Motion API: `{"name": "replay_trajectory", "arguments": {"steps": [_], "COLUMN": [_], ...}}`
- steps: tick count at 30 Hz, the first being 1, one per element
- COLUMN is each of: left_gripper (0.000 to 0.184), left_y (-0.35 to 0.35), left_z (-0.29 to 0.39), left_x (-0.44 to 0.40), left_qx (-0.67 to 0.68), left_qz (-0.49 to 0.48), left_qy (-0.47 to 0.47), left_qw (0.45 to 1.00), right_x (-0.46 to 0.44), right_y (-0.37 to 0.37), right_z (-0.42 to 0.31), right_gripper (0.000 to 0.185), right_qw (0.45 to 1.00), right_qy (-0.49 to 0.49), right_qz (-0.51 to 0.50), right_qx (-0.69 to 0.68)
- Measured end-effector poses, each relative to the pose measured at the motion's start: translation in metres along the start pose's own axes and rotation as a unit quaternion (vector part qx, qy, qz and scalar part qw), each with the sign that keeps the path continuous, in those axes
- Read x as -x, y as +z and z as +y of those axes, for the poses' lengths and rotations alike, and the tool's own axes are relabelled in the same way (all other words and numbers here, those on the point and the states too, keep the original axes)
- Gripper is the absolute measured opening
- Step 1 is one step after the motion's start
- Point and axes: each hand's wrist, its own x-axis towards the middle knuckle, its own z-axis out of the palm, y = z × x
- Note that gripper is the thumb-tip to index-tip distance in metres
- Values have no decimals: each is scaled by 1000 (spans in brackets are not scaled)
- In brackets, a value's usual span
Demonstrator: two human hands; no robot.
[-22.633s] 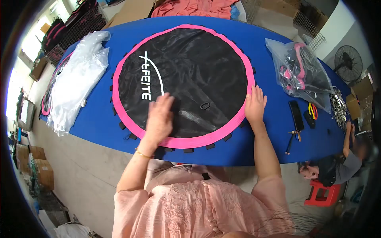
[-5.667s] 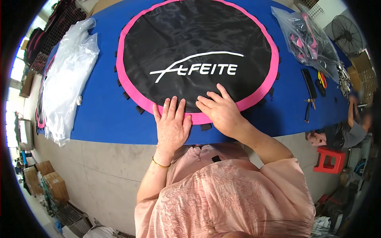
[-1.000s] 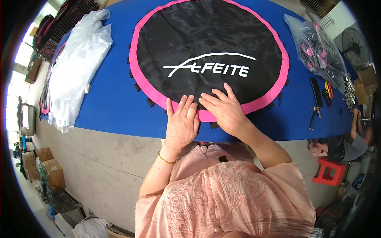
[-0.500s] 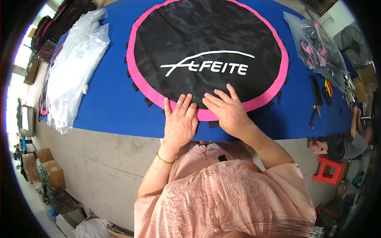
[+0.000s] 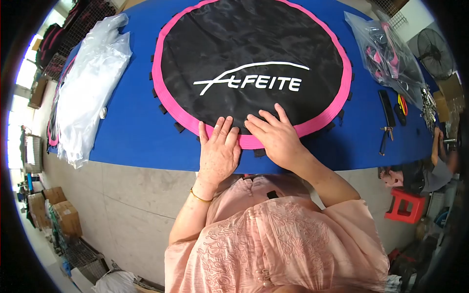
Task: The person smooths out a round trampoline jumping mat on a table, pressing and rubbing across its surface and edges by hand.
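Note:
A round black trampoline mat (image 5: 244, 41) with a pink border and white "FEITE" lettering lies flat on the blue-covered table (image 5: 129, 139). Small black tabs stick out around its rim. My left hand (image 5: 221, 151) rests on the near pink border, fingers stretched out and pointing away from me. Just to its right, my right hand (image 5: 277, 139) lies flat with spread fingers, its tips on the black fabric. Neither hand grips anything.
Clear plastic bags (image 5: 93, 90) lie at the table's left. On the right are a bag with pink and black parts (image 5: 383, 53), a black strip (image 5: 386, 108) and metal hooks (image 5: 428, 108). Beyond stand a fan (image 5: 434, 52), a red stool (image 5: 405, 206) and another person (image 5: 435, 168).
The view has shifted slightly, so the mat and table appear a little further left. Both hands keep their flat pose on the mat's near edge.

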Motion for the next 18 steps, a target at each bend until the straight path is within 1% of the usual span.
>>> {"name": "replay_trajectory", "arguments": {"steps": [2,4,8,10,18], "left_gripper": [37,38,38,39,39], "left_y": [0,0,3,3,1], "left_z": [-1,-1,-2,-1,0], "left_x": [0,1,1,1,-1], "left_qx": [-4,-2,9,18,5], "left_qz": [5,3,13,16,10], "left_qy": [2,1,-6,-11,-8], "left_qw": [1000,1000,1000,1000,1000], "right_x": [-6,-12,-3,0,-13], "right_y": [2,-1,3,1,2], "right_z": [-2,-6,-4,-5,-6], "right_gripper": [50,53,54,52,47], "right_qw": [1000,1000,1000,1000,1000], "right_qy": [-7,2,-1,17,9], "right_qz": [11,-22,-17,-16,-16], "right_qx": [-4,1,7,-6,2]}}
